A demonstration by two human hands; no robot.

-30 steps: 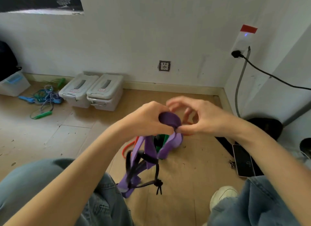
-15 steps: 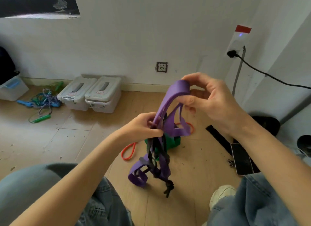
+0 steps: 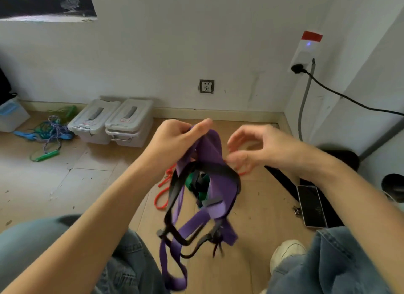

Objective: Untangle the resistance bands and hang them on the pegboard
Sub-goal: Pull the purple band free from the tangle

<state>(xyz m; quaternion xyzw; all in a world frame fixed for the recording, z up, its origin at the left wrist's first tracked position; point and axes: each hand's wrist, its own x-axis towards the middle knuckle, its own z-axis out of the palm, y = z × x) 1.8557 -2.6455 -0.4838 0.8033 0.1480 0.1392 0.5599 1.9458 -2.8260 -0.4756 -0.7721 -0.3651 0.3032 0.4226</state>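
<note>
right hand letting go of the tangle

since 0.5 s ago, right hand point(image 3: 260, 150) is hanging loosely curled, holding nothing. left hand point(image 3: 175, 138) is pinching flat, matte purple band point(image 3: 211, 162), dangling lengthwise downward, laced with thin black band point(image 3: 175, 197), above wooden floor point(image 3: 251, 217).

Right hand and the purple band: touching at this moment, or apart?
Apart. The head view shows the right hand open beside the purple band, with floor visible between its fingertips and the strap. Only the left hand grips the band.
</note>
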